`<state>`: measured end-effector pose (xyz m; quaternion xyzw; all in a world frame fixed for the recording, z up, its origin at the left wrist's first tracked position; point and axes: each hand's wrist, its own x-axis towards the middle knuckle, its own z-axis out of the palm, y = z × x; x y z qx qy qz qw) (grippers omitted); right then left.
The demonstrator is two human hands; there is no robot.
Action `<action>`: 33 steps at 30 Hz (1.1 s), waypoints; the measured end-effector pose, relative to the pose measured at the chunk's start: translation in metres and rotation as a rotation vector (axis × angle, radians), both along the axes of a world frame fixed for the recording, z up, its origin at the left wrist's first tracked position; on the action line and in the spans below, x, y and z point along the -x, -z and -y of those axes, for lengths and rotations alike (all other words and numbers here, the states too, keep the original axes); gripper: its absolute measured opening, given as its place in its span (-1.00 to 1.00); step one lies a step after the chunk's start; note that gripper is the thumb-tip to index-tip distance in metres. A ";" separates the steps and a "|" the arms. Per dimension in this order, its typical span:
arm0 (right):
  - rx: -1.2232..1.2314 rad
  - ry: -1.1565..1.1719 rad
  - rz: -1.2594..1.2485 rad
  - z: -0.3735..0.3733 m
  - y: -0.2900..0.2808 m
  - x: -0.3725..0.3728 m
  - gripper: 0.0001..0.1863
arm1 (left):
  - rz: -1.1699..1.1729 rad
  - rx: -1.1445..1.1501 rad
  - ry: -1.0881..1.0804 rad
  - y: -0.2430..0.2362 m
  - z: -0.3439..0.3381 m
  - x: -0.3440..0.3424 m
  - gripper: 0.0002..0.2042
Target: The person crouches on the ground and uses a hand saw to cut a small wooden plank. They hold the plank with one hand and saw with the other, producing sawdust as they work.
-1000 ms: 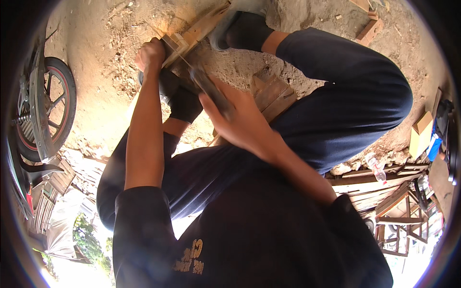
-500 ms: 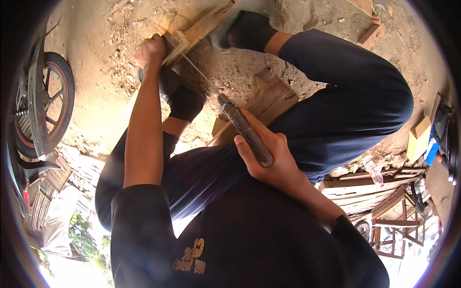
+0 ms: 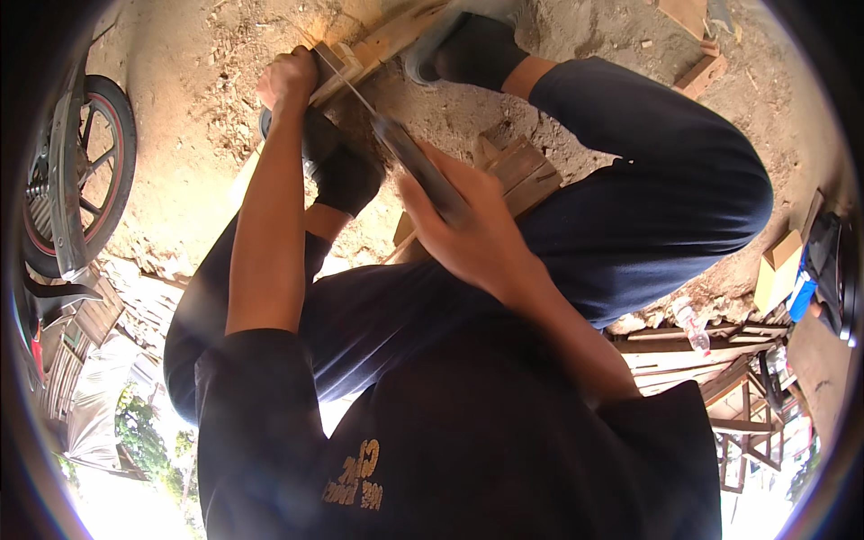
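Note:
My right hand (image 3: 477, 220) is wrapped around the straight dark handle of a handsaw (image 3: 418, 171). Its thin blade, seen nearly edge-on, reaches across a small wooden piece (image 3: 326, 68) at the far left. Closed on that piece's outer end is my left hand (image 3: 288, 79), with its fingertips partly hidden. The piece lies over a longer, light wooden board (image 3: 391, 40), which slants up to the right. My dark-covered feet rest close to the board, one (image 3: 346, 171) below it and the other (image 3: 472, 54) by its right part. Where the blade meets the wood is too fine to make out.
Short wooden blocks (image 3: 522, 175) lie on the dirt ground between my legs. A motorcycle wheel (image 3: 103, 171) stands at the left. To the right are a brick-like block (image 3: 700, 74), an open cardboard box (image 3: 778, 274), a plastic bottle (image 3: 691, 326) and a wooden frame (image 3: 751, 423).
My right hand and the saw have moved up and to the left, so the handle is closer to the wood. The left hand stays on the wooden piece.

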<state>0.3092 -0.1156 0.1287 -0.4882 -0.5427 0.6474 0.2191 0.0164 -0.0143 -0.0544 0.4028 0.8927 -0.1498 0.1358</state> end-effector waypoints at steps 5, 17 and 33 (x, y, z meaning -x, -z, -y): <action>0.072 0.061 -0.020 0.008 -0.005 -0.004 -0.61 | 0.038 0.015 -0.035 -0.012 -0.002 -0.006 -0.40; -0.021 0.102 0.027 0.023 -0.014 -0.010 -0.68 | 0.028 -0.022 -0.032 0.000 0.001 0.002 -0.40; 0.031 0.168 -0.078 0.030 -0.014 -0.029 -0.70 | 0.025 -0.008 -0.025 -0.012 0.005 -0.007 -0.38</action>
